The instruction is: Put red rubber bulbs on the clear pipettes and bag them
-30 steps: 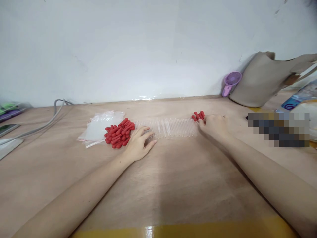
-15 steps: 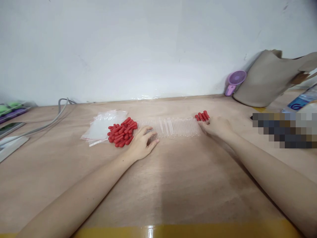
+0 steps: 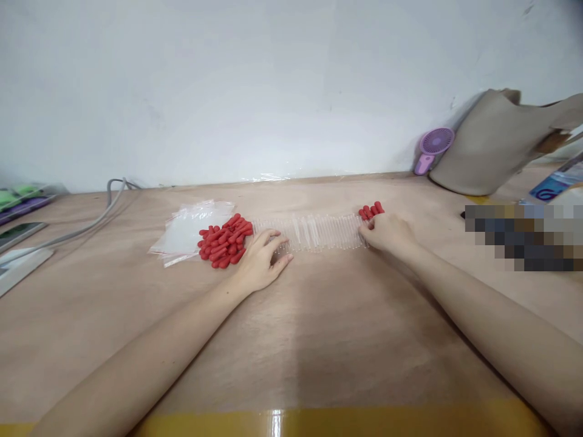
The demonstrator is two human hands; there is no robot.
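Note:
A row of thin clear dropper tubes (image 3: 319,233) lies side by side on the wooden table. At its left end my left hand (image 3: 263,261) rests with fingers apart, the fingertips over several tubes. Just behind that hand is a heap of red rubber bulbs (image 3: 223,241). My right hand (image 3: 387,233) is at the right end of the row, its fingers bent and close together against the last tubes; what they pinch is hidden. A few red bulbs (image 3: 371,210) sit side by side just beyond those fingers, at the tubes' far ends.
Clear zip bags (image 3: 194,226) lie partly under the heap. A grey cable (image 3: 98,223) and a phone (image 3: 20,235) are at the left. A purple fan (image 3: 435,145) leans by a beige bag (image 3: 483,145) at the back right. Yellow tape (image 3: 319,420) runs along the front edge.
My right hand has shifted slightly left, in against the end of the tube row. My left hand stays where it was.

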